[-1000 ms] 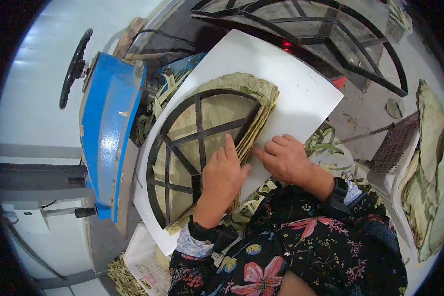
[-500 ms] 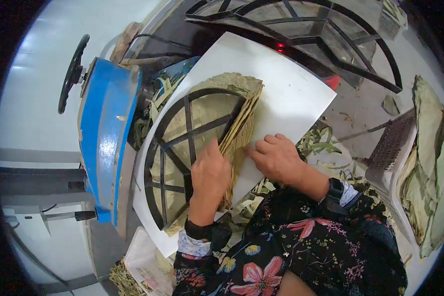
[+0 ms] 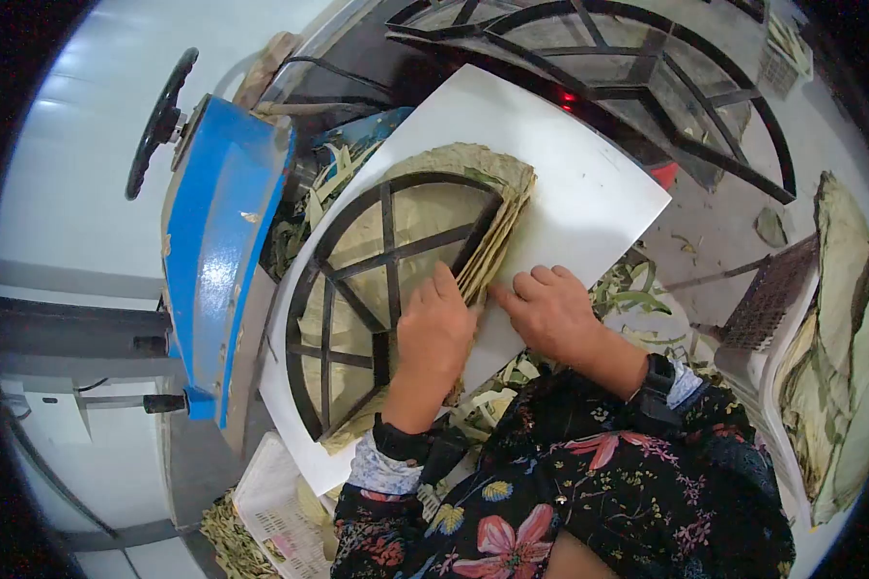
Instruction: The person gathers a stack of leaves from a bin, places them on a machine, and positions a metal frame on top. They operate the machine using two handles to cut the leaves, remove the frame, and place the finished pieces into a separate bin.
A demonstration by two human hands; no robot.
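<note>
A stack of dried, flat greenish leaves (image 3: 492, 164) lies on a white board (image 3: 589, 183). On top of the stack rests a black fan-shaped frame (image 3: 389, 256) with crossing bars. My left hand (image 3: 434, 328) lies over the frame's inner side with its fingers curled, closed on the frame beside the leaf edges. To the right, my right hand (image 3: 555, 311) has its fingers folded, with the thumb and forefinger at the side edge of the stack. Both fingertips are partly hidden, and the leaves' lower edges disappear behind my left hand.
A blue machine part (image 3: 227, 222) with a black handwheel (image 3: 161, 124) stands left. Another large black frame (image 3: 637, 92) lies at the back. A crate (image 3: 768, 289) of leaves is at right, a white container (image 3: 275, 492) at lower left. Cut leaf scraps (image 3: 637, 289) lie around the board.
The whole view has shifted slightly, so the board and frame appear farther right. Both hands stay at the stack, my right thumb and forefinger still at its edge.
</note>
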